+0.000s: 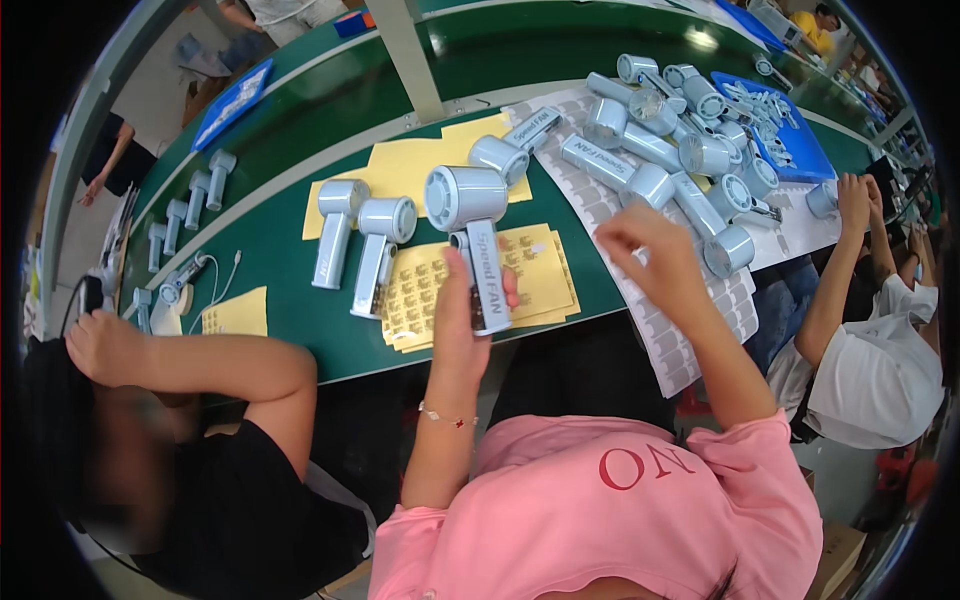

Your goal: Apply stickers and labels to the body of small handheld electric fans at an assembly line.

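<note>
My left hand [455, 310] is wrapped round the handle of a light-blue handheld fan [467, 198], held upright with its round head at the top. Over to the right, my right hand [648, 255] is raised apart from the fan, thumb and fingers curled together; anything small between the fingertips is hidden. Under the held fan lie yellow sheets of small labels [545, 290]. Two more fans, a left one [338, 230] and a nearer one [378, 255], rest just left of it. Behind it another fan [500, 158] lies on plain yellow paper [395, 160].
Many fans [650, 145] are heaped on a grey patterned sheet [660, 340] at the right. Beyond them is a blue tray [815, 155] of small parts. Several fans [195, 190] stand at the far left, near a white cable [222, 285]. Co-workers sit on both sides.
</note>
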`<state>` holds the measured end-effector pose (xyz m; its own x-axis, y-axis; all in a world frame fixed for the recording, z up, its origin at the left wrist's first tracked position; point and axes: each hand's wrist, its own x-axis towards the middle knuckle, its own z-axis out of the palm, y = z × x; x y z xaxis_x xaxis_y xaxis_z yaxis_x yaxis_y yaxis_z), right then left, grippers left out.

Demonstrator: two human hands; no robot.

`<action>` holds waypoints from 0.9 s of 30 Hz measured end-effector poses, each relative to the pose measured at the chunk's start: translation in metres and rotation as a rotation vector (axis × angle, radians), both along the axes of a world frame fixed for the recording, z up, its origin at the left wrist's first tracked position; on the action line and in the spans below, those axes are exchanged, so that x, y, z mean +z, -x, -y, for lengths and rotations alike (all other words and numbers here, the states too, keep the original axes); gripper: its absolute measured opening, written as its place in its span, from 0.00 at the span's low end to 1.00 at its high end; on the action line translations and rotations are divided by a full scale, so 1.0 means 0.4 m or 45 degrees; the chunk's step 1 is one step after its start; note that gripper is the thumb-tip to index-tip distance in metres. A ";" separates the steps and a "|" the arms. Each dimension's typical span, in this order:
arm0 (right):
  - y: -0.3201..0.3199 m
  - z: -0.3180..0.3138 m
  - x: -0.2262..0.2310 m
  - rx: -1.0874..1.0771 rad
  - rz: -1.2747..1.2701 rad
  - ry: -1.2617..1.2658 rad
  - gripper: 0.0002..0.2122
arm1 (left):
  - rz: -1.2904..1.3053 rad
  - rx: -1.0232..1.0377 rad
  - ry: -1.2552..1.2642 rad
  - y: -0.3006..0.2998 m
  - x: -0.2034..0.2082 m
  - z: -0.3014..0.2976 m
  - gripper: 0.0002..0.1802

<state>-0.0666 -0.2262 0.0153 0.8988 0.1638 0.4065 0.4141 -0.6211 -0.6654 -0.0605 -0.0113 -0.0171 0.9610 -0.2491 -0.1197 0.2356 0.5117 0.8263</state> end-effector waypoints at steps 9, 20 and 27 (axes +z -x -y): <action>-0.131 0.022 -0.106 -0.268 0.030 0.903 0.01 | -0.093 -0.007 0.409 0.053 0.023 0.008 0.36; -0.160 0.017 -0.104 -0.267 -0.028 0.889 0.02 | -0.194 -0.127 0.800 0.033 0.016 -0.006 0.34; -0.151 0.015 -0.117 -0.365 -0.075 0.939 0.04 | -0.263 -0.032 0.823 0.048 0.030 -0.008 0.33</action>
